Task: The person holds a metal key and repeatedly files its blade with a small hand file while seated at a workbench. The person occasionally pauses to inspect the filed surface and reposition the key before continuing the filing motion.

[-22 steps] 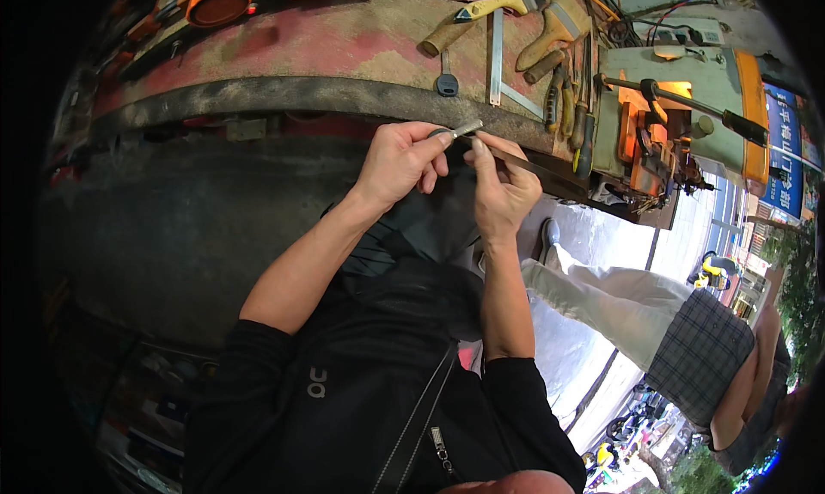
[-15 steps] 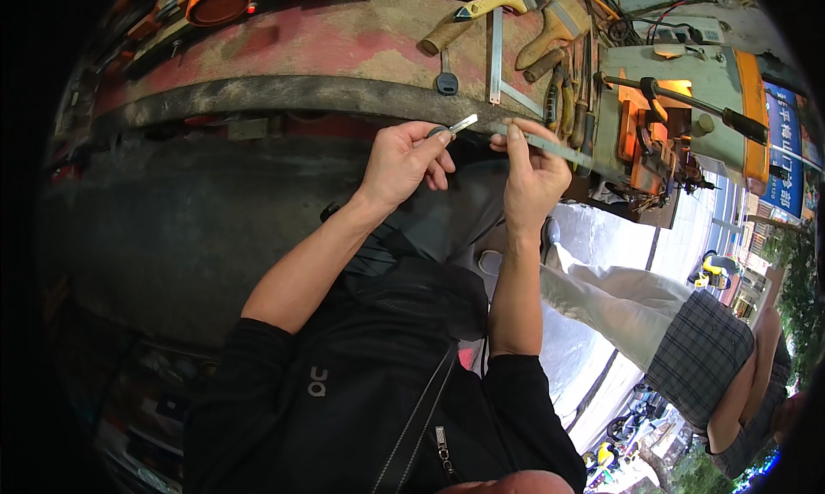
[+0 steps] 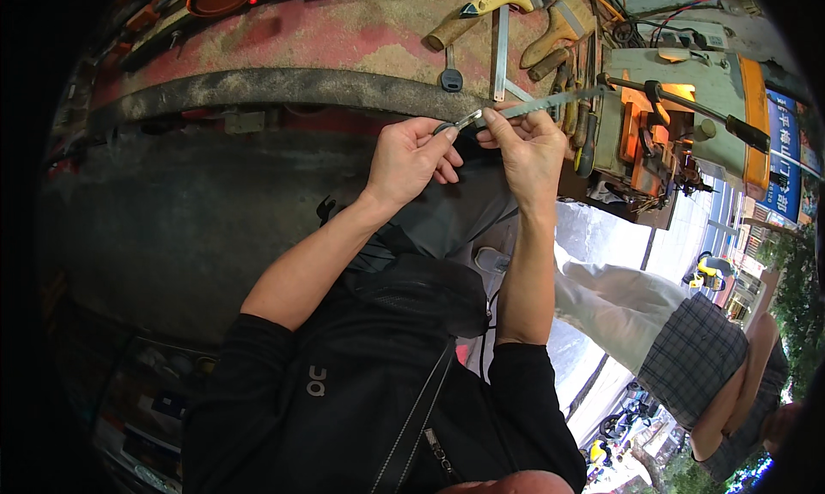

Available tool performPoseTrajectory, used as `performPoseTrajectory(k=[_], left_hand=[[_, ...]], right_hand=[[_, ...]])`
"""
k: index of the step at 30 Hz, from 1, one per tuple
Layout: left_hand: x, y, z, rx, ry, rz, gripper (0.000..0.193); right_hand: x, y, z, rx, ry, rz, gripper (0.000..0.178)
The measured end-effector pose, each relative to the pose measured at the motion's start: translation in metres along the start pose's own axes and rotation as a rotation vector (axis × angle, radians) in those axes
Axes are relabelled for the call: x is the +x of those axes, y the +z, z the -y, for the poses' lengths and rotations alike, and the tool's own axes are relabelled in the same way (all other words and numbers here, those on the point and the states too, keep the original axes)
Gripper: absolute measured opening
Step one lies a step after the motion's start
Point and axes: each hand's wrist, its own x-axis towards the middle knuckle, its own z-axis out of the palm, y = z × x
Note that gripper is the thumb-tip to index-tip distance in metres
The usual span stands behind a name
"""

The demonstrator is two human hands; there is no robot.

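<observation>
Black-headed metal key (image 3: 467, 119) is being pinched by left hand (image 3: 408, 161). Grey metal strip (image 3: 543, 104), three o'clock, is being gripped by right hand (image 3: 528, 155).

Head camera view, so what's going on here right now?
The left hand pinches a dark-headed key, while the right hand holds a flat metal strip, both by the front edge of the workbench. The strip's near end is close to the key's tip; whether they touch can't be told. A second key lies on the workbench, near a metal square and a wide brush.
</observation>
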Motion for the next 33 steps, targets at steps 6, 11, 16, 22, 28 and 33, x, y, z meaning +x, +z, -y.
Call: performPoseTrajectory(k=[6,11,16,22,28,33], left_hand=[[0.001,-0.001,0.001,0.028,-0.001,0.006,0.023],[0.001,0.001,0.001,0.018,0.014,-0.009,0.023],[0.001,-0.001,0.002,0.012,0.019,-0.005,0.022],[0.002,-0.001,0.0,0.025,0.01,-0.009,0.021],[0.001,-0.001,-0.007,0.041,-0.01,0.014,0.021],[0.0,-0.001,-0.01,-0.018,-0.093,0.015,0.023]], right_hand=[[0.0,0.01,-0.002,-0.075,0.007,-0.046,0.013],[-0.003,0.013,-0.002,-0.075,0.02,0.035,0.011],[-0.002,0.016,-0.007,-0.182,-0.04,0.011,0.011],[0.019,0.005,-0.003,-0.46,-0.316,-0.158,0.009],[-0.003,0.009,-0.013,-0.102,-0.095,-0.008,0.01],[-0.006,0.015,-0.017,-0.018,-0.11,-0.133,0.01]])
